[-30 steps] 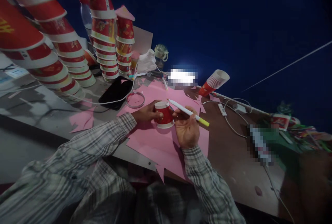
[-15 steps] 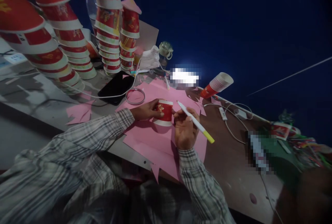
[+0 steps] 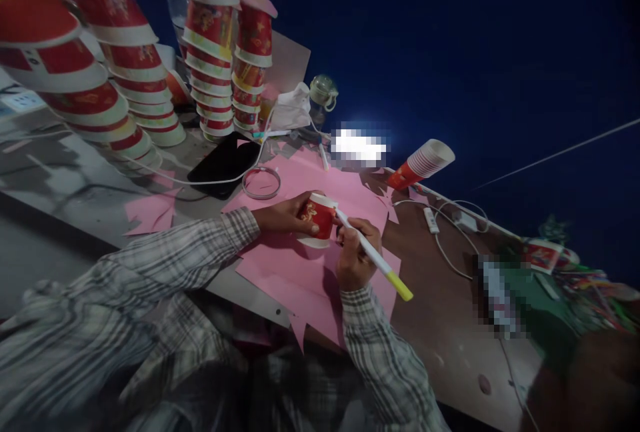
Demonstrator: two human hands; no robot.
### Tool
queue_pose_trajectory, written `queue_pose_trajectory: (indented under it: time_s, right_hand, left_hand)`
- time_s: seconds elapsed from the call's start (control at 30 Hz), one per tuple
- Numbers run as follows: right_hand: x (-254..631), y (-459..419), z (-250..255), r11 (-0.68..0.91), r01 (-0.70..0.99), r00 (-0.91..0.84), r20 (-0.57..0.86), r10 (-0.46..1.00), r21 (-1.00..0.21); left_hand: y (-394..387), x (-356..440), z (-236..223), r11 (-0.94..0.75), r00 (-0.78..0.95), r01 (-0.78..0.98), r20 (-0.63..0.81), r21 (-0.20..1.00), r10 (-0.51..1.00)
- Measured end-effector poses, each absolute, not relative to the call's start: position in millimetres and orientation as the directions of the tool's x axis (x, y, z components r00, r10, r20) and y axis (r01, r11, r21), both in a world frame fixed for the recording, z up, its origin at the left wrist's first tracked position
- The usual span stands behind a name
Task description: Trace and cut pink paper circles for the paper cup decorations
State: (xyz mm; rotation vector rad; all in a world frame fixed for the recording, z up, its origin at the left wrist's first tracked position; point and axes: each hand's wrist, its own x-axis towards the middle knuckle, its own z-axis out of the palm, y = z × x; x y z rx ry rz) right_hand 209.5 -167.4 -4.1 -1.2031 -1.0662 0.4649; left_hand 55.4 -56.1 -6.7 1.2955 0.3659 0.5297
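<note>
My left hand is closed around a red paper cup with white bands at both ends. The cup is held a little tilted, above pink paper. Between the fingers of my right hand is a white marker with a yellow end. Its tip meets the upper right edge of the cup, or lies just in front of it; I cannot tell which.
Tall towers of red and white cups stand at the left. A phone, a tape ring and a bottle lie or stand behind the pink paper. Cup stack leans at the back right, near white cables.
The marker tip has moved from a gap beside the cup to its upper right edge. My right fingers have curled tighter, and the cup has tilted slightly.
</note>
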Motion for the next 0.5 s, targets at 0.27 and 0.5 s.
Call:
queue_pose_trajectory:
  time_s: [0.27,0.5]
  right_hand:
    - [210.1,-164.9,-4.8,0.373,0.287,0.509,0.470,0.721,-0.883]
    - [208.5,-164.5,-2.7,0.357,0.315,0.506,0.474,0.721,-0.879]
  left_hand:
    - [-57.3,53.7,-0.7,0.185,0.824,-0.112,-0.013,0.976,0.566]
    - [-58.6,53.9,-0.3,0.223,0.835,-0.134,-0.011,0.966,0.550]
